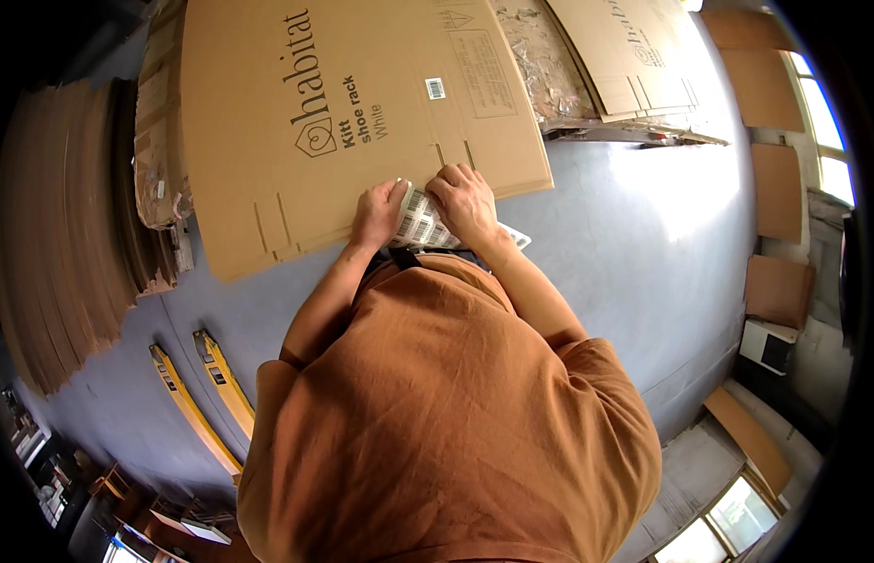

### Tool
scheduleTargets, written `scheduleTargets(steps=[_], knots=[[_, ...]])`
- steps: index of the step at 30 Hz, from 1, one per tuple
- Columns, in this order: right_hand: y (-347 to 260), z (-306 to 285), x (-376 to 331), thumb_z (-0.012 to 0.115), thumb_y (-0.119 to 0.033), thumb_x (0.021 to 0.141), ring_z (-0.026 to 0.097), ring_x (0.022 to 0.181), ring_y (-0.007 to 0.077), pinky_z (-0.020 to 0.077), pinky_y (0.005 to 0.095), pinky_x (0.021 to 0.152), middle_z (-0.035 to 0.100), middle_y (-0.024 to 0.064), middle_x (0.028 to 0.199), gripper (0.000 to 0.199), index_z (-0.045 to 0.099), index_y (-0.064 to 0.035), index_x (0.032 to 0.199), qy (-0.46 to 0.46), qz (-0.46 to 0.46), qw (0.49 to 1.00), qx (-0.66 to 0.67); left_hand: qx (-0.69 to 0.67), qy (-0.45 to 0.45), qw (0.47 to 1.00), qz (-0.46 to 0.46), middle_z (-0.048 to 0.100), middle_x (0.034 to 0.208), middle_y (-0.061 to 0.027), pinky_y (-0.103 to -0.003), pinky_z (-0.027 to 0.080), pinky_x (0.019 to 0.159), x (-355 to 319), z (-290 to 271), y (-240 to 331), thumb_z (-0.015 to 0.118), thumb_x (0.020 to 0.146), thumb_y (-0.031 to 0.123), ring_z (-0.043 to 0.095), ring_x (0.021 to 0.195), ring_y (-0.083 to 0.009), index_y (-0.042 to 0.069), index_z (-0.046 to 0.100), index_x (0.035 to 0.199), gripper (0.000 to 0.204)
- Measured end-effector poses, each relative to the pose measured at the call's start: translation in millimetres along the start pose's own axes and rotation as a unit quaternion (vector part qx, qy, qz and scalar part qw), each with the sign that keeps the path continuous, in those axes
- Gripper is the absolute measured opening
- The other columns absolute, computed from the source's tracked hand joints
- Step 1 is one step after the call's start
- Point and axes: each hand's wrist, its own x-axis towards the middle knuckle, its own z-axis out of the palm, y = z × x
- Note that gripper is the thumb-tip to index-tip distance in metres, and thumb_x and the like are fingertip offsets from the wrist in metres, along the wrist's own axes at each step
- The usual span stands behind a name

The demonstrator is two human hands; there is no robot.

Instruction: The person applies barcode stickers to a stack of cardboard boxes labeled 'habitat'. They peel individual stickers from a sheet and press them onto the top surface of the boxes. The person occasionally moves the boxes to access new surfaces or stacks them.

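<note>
Close to my body, my left hand (pixel 380 214) pinches the left edge of a sheet of barcode labels (pixel 422 219), thumb along its top. My right hand (pixel 466 204) bends over the sheet's right side, fingertips closed at its upper edge; whether a single label sits between them is hidden. The sheet tilts in front of my waist, its lower right corner showing past my right wrist. Just beyond both hands lies a large flat brown cardboard carton (pixel 381 122) with dark print. One small white barcode label (pixel 434 88) is stuck on its upper right part.
Tall stacks of flat cardboard (pixel 66 225) stand at the left. Another printed carton (pixel 634 56) lies on a pile at the upper right. Yellow pallet-truck forks (pixel 198 413) rest on the grey floor (pixel 634 244) at the lower left. Cardboard sheets (pixel 775 192) line the right wall.
</note>
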Motion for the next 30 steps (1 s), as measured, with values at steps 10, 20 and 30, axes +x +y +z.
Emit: scheduleTargets(steps=[10,20,30], knots=[[8.5,16.5,11.5,0.072,-0.019,0.077,0.058,0.093,0.0307,0.0490,0.0403,0.082,0.060,0.0112,0.092,0.016,0.069,-0.0059,0.087,-0.072,0.047,0.991,0.105,0.061,0.044,0.997,-0.014,0.058,0.073,-0.0273,-0.046,0.046,0.064,-10.2,-2.2,2.9,0.048,0.095,0.032,0.058,0.068,-0.0446,-0.004,0.059,0.080,0.040],[12.3,20.8,23.0,0.072,-0.015,0.083,0.056,0.057,0.0112,0.0462,0.0254,0.056,0.065,0.0051,0.065,0.014,0.073,-0.0007,0.083,-0.029,0.315,0.880,0.354,0.166,0.133,0.977,0.004,0.063,0.074,-0.0242,-0.048,0.049,0.064,-11.8,-7.6,-44.4,0.048,0.096,0.024,0.062,0.074,-0.0438,0.000,0.062,0.082,0.031],[48.4,98.3,29.7,0.071,-0.015,0.084,0.047,0.042,0.0081,0.0339,0.0266,0.038,0.058,0.0038,0.056,0.019,0.070,0.0041,0.082,-0.077,0.429,0.773,0.462,0.210,0.083,0.937,0.265,0.058,0.121,-0.0199,-0.043,0.046,0.092,-16.6,12.0,-38.6,0.065,0.086,0.010,0.054,0.115,-0.0364,-0.005,0.060,0.080,0.016]])
